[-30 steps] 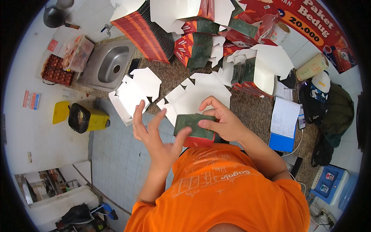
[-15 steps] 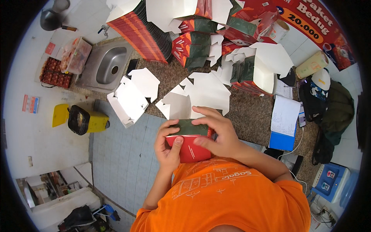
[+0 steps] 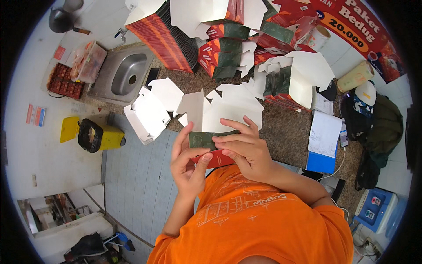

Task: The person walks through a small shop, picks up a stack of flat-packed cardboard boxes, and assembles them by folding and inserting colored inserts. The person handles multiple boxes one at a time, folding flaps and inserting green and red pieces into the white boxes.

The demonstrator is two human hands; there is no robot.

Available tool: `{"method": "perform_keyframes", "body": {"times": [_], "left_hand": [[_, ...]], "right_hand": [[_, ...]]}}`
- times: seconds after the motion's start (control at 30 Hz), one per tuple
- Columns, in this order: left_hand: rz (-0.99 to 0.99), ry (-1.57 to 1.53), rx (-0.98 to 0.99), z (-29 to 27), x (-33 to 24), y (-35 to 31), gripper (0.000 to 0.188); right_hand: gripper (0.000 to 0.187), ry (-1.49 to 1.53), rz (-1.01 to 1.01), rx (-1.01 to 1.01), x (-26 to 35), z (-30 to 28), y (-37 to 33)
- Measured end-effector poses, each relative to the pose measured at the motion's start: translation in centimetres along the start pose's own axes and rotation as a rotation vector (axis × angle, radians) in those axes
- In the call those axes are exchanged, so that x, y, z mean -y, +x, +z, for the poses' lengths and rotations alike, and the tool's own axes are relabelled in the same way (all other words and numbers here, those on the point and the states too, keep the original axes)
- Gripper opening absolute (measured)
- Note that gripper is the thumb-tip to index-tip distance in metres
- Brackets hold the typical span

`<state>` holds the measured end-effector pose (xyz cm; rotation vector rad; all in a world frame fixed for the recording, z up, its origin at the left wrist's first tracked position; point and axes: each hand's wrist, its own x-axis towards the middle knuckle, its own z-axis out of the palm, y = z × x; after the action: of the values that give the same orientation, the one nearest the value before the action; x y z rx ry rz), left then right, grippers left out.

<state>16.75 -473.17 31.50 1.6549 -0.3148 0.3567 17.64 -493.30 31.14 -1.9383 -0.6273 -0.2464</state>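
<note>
A part-folded cardboard food box (image 3: 203,140) is between my hands in front of my chest. Its green and red panels face me, and its white inner flaps spread out over the counter edge. My left hand (image 3: 188,165) grips the left end, thumb on the red panel and fingers raised along the green side. From the right, my right hand (image 3: 244,149) holds the other end, its thumb at the fold between red and green and some fingers lifted. Beside it on the left lies another opened white-sided box (image 3: 151,110), overhanging the counter edge.
A tall stack of flat red cartons (image 3: 165,39) stands behind, near the steel sink (image 3: 125,77). Several folded boxes (image 3: 226,57) and nested ones (image 3: 281,83) fill the back of the granite counter (image 3: 285,132). At right lie a notebook (image 3: 324,134), a phone (image 3: 343,137) and a bag (image 3: 378,123).
The held box has tilted, so its red panel shows less and its white flap stands up more at the left. My left fingers have straightened upward, and my right hand has shifted along the fold.
</note>
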Motion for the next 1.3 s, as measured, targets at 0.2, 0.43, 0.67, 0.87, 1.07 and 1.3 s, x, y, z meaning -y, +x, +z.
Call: {"method": "perform_keyframes", "body": {"times": [0.2, 0.43, 0.67, 0.87, 1.07, 1.3], "left_hand": [[-0.041, -0.031, -0.063, 0.1, 1.7, -1.4, 0.035], [0.003, -0.054, -0.122, 0.9, 3.1, -2.0, 0.034], [0.086, -0.061, -0.121, 1.3, 3.7, -1.5, 0.031], [-0.066, -0.254, -0.149, 1.0, 4.1, -0.1, 0.037], [0.132, -0.057, 0.154, 3.6, 2.8, 0.2, 0.083], [0.191, 0.167, 0.338, 1.9, 2.3, 3.1, 0.046]], "right_hand": [[0.028, 0.137, -0.028, -0.191, -0.2, 0.0, -0.1], [0.021, -0.053, -0.084, -0.279, -0.9, -0.5, -1.4], [0.031, 0.016, -0.132, -0.236, -1.4, -1.7, -0.7], [0.068, 0.855, 0.376, -0.075, -0.9, -2.8, -1.4], [0.052, 0.718, 0.345, -0.045, 0.5, -1.7, -1.4], [0.026, 0.152, 0.033, -0.052, 1.2, -3.7, 0.5]]}}
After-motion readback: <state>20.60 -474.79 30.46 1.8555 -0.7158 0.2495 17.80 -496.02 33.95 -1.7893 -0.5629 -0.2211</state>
